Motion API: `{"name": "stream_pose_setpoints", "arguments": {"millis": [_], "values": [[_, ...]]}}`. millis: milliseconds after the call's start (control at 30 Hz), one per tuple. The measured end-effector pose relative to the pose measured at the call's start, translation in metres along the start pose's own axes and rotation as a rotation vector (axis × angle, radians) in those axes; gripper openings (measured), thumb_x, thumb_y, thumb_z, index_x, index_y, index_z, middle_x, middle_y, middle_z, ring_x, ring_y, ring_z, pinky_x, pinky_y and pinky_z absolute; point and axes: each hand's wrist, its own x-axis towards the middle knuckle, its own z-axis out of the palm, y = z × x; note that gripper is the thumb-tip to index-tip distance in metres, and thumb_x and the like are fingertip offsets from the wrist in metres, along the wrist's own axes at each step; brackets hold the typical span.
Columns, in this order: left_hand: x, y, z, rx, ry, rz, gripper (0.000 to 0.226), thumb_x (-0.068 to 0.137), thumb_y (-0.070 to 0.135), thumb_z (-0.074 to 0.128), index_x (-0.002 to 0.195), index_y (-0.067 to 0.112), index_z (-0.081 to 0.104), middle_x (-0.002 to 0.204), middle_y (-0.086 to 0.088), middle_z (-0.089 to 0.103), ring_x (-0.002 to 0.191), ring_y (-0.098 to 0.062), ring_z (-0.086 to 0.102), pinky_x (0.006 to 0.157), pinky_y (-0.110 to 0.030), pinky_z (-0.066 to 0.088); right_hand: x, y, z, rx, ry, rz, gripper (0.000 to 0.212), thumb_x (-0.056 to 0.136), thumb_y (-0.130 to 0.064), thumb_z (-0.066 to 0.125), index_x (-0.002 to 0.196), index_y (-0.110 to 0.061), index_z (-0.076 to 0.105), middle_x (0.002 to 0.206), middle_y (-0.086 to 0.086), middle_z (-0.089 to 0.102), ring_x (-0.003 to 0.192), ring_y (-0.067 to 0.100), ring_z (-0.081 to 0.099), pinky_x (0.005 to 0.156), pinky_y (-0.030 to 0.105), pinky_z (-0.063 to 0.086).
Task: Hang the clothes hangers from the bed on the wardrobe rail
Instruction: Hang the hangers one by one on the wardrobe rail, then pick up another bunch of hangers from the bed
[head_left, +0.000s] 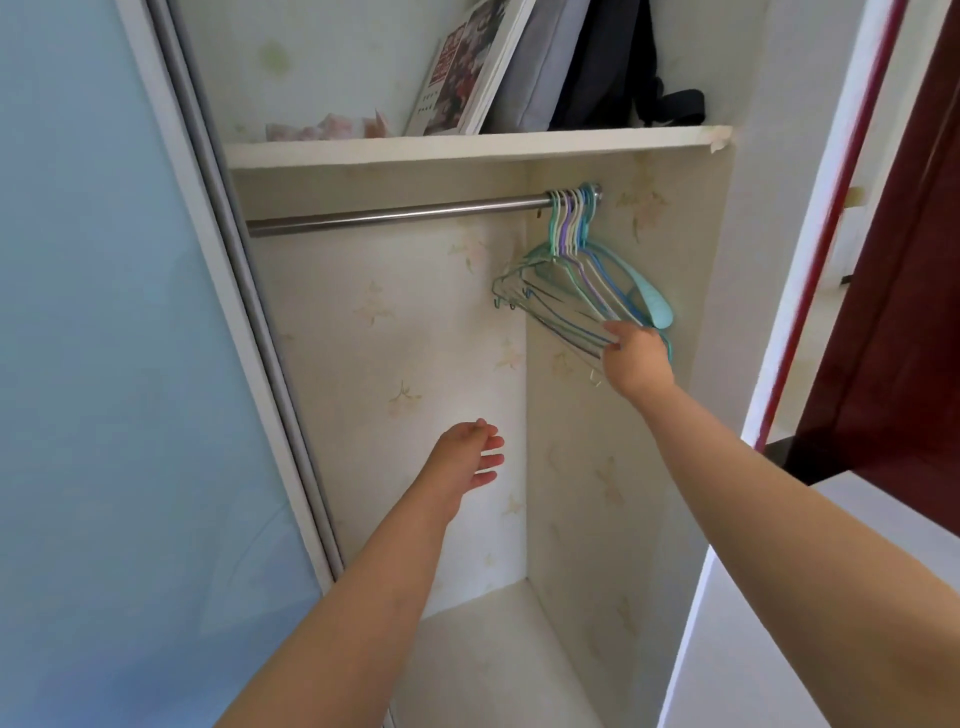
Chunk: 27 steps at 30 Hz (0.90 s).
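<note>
Several hangers (576, 270) bunch uncountably on the rail (395, 214); right hand (636, 358) grasps them; left hand (467, 460) slack.

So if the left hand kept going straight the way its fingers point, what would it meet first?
Probably the wardrobe's papered back wall. The left hand is open and empty, below the rail and left of the hangers; depth is hard to judge.

Hangers (576, 270): bunched at rail's (395, 214) right end
Shelf (467, 145): above rail
Book (467, 73), bags (597, 62): stood on shelf
</note>
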Motion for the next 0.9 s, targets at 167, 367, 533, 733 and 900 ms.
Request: {"name": "stream_pose_setpoints", "arguments": {"millis": [167,367,533,733,900], "values": [[-0.022,-0.010,0.052,0.139,-0.070,0.041,0.021,0.102,0.029,0.041,0.103,0.016,0.058,0.098,0.001,0.066,0.085,-0.016,0.063,0.073,-0.027,0.049,-0.068,0.035,-0.037,-0.179,-0.129,0.056,0.046,0.092,-0.028,0.053,0.136,-0.018,0.048,0.138,0.019,0.042,0.127,0.040,0.040,0.107,0.041,0.033],[-0.073,-0.043,0.163,0.283,-0.222,0.055,0.019,0.101,0.024,0.040,0.105,0.015,0.056,0.098,0.003,0.064,0.082,-0.012,0.061,0.077,-0.028,0.048,-0.166,0.126,-0.120,-0.247,-0.394,0.206,0.045,0.094,-0.038,0.050,0.134,-0.018,0.049,0.135,0.011,0.045,0.116,0.032,0.052,0.100,0.041,0.044],[-0.149,-0.090,0.293,0.282,-0.436,-0.017,0.020,0.101,0.028,0.041,0.103,0.018,0.059,0.101,0.003,0.068,0.086,-0.013,0.065,0.073,-0.026,0.050,-0.263,0.234,-0.229,-0.332,-0.371,0.447,0.046,0.096,-0.042,0.047,0.136,-0.019,0.047,0.142,0.008,0.041,0.127,0.030,0.044,0.107,0.041,0.037],[-0.271,-0.146,0.455,0.336,-0.783,-0.127,0.021,0.102,0.026,0.041,0.104,0.015,0.059,0.103,-0.001,0.068,0.087,-0.016,0.066,0.077,-0.031,0.052,-0.390,0.340,-0.370,-0.359,-0.328,0.715,0.042,0.097,-0.037,0.047,0.133,-0.016,0.050,0.137,0.005,0.051,0.124,0.024,0.049,0.104,0.035,0.038],[-0.354,-0.176,0.576,0.385,-1.037,-0.104,0.020,0.102,0.027,0.041,0.098,0.018,0.058,0.100,0.000,0.066,0.080,-0.014,0.065,0.068,-0.026,0.050,-0.482,0.397,-0.467,-0.309,-0.145,0.911,0.035,0.095,-0.036,0.048,0.124,-0.018,0.058,0.125,0.003,0.061,0.112,0.023,0.057,0.097,0.034,0.045]]}}
